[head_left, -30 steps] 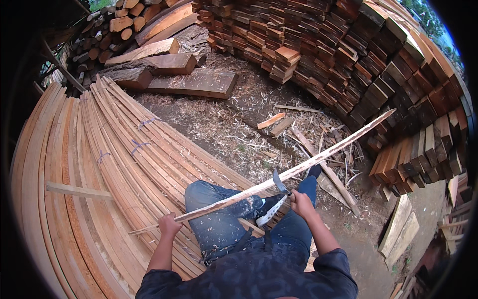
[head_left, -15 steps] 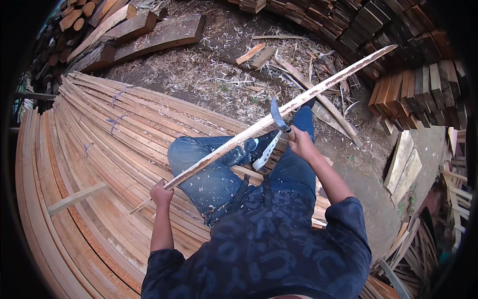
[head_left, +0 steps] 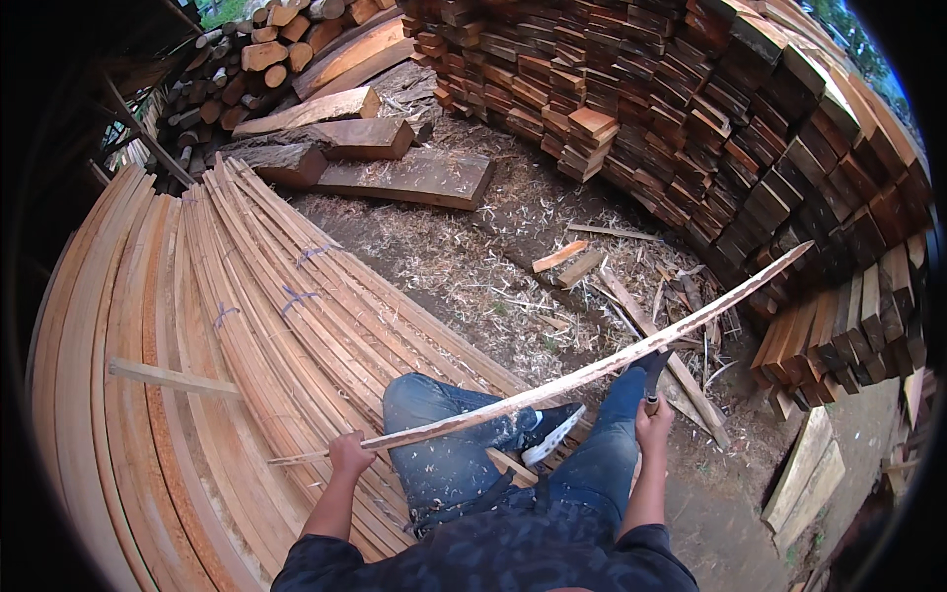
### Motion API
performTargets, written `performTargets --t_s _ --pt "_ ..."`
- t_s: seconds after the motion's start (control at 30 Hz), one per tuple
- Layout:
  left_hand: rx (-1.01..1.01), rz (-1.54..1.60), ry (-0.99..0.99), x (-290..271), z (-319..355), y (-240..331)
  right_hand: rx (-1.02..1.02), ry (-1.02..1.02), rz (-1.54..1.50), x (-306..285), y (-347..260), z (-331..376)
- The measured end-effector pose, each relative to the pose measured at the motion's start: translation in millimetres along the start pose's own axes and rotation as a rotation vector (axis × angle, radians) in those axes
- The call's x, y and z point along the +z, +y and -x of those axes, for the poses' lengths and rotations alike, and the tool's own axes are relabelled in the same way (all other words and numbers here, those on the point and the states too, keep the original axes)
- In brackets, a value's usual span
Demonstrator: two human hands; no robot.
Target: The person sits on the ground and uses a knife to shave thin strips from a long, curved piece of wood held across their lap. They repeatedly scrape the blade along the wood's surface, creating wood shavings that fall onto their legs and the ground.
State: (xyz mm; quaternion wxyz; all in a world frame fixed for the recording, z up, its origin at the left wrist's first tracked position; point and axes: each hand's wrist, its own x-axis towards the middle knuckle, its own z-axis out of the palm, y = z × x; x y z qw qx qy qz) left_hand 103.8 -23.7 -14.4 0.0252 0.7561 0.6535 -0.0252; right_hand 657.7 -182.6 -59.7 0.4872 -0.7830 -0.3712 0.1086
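Observation:
A long, thin wooden strip [head_left: 552, 392] with rough bark patches slants across my legs, rising to the far right. My left hand [head_left: 350, 455] is closed around it near its left end, and the tip pokes out past my fist. In my right hand [head_left: 652, 426] is the short handle of a billhook [head_left: 652, 369] with a dark curved blade. The blade stands upright by my right shin, close to the strip's underside; whether they touch I cannot tell. Wood shavings dot my jeans [head_left: 429, 434].
Long sawn strips [head_left: 266, 326], some tied in bundles, lie on my left. Heavy beams [head_left: 414, 178] and logs [head_left: 261, 56] lie beyond. Stacked planks [head_left: 681, 148] rise at the far right. Offcuts [head_left: 558, 257] and shavings litter the ground, with two boards [head_left: 804, 474] at the right.
The billhook has gone from above the strip beside my shoe to further along it, by my right shin. The view has tilted up, showing more of the stacks.

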Motion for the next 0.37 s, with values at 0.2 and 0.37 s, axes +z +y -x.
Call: performTargets --t_s 0.2,0.37 --pt "0.011 0.030 0.007 4.2 -6.1 2.2 0.060 0.071 -0.131 13.5 -8.9 -3.3" --pt "-0.007 0.022 -0.044 -3.7 -3.6 3.9 0.037 -0.468 0.278 13.5 -10.5 4.0"
